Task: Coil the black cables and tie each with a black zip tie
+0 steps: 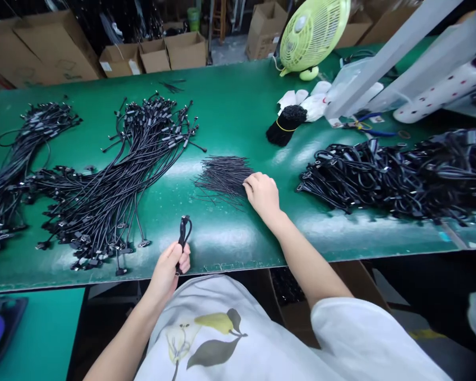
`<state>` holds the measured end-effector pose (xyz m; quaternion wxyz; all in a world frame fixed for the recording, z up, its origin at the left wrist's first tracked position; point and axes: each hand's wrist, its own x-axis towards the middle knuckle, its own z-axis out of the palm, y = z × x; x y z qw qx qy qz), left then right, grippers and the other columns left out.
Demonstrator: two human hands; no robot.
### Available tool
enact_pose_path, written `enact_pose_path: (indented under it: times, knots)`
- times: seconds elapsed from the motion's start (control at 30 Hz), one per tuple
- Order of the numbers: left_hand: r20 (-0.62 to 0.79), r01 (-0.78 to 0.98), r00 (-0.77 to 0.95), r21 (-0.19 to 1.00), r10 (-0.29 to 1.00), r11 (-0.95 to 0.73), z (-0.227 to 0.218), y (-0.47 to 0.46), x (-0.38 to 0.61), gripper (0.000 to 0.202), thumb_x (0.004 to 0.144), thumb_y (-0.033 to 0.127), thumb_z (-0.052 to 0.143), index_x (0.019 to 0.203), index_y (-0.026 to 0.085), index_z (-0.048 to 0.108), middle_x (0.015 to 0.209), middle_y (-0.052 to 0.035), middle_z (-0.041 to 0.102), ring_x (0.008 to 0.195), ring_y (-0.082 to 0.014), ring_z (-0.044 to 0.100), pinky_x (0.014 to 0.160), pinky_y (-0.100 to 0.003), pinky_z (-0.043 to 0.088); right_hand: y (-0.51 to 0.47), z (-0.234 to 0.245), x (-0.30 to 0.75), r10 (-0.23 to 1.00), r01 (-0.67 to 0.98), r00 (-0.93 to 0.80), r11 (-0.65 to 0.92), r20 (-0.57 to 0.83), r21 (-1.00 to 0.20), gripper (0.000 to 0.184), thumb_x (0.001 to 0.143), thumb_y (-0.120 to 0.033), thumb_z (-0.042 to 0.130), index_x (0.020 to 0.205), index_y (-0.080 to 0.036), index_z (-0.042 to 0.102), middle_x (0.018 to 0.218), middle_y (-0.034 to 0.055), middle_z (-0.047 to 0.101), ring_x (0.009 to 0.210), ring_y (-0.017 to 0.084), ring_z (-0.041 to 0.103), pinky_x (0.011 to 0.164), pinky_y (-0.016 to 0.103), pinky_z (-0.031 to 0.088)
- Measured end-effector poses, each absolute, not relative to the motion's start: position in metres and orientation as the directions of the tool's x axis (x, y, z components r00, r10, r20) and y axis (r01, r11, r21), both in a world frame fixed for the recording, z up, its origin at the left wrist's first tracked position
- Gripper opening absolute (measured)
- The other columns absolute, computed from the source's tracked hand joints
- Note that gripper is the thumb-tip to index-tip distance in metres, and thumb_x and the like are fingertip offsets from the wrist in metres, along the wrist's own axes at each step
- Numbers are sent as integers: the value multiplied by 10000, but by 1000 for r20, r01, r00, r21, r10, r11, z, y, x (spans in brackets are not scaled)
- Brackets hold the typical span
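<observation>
My left hand (168, 269) is raised just off the near table edge, closed around a looped black cable (183, 238) with a connector at its top end. My right hand (263, 196) rests on the green mat, fingers against the edge of a loose pile of thin black twist ties (222, 179). To the left lie long fanned bundles of black connector cables (115, 180). To the right sits a tangled heap of black cables (392, 177). Neither hand touches these.
A yellow-banded bundle of black ties (285, 125), white gloves, pliers and a plastic bag lie at the far right. A green fan (311, 34) stands behind the table. Cardboard boxes (186, 50) stand beyond the far edge, and another box sits below the near edge.
</observation>
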<state>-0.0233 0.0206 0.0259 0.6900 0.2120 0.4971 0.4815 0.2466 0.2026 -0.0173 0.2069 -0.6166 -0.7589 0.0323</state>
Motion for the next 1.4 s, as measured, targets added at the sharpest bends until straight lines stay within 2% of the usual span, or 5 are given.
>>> enact_pose_path:
  times: [0.47, 0.67, 0.8, 1.07, 1.4]
  knots:
    - [-335, -497, 25, 813, 942, 303, 30, 35, -7, 509, 833, 462, 646, 1213, 136, 553, 599, 73, 374, 499, -66, 304, 485, -198, 269, 77, 8, 120, 905, 135, -421, 129, 61, -982, 170, 923, -311, 505, 855, -197, 611, 749, 1, 592, 665, 136, 535, 622, 253, 415]
    - [-147, -19, -178, 989, 973, 146, 23, 28, -32, 297, 897, 344, 541, 1122, 187, 655, 750, -8, 596, 656, -130, 509, 670, -240, 410, 78, 21, 120, 588, 440, -644, 808, 489, -391, 216, 963, -181, 435, 919, -165, 646, 839, 67, 634, 756, 161, 550, 709, 297, 408]
    - [-131, 189, -60, 972, 990, 140, 20, 21, -45, 168, 839, 217, 561, 912, 211, 712, 875, -35, 674, 905, -200, 587, 838, -277, 411, 91, 40, 119, 63, 147, -881, 978, 468, 146, 267, 953, -99, 387, 952, -143, 650, 1055, 105, 651, 939, 196, 562, 832, 341, 412]
    - [-394, -269, 253, 849, 884, 455, 7, 10, -55, 273, 727, 381, 648, 587, 175, 536, 472, 66, 398, 461, -84, 326, 479, -225, 255, 87, 69, 108, -239, -183, -962, 923, 130, 339, 299, 903, -46, 373, 957, -109, 661, 842, 110, 585, 742, 213, 506, 697, 370, 395]
    - [-426, -341, 226, 808, 876, 480, 11, 2, -43, 111, 693, 234, 662, 646, 164, 590, 550, 55, 494, 547, -92, 409, 567, -238, 324, 91, 67, 102, -285, -248, -958, 858, 15, 450, 325, 800, -30, 361, 692, -174, 632, 618, 88, 469, 572, 228, 405, 552, 374, 261]
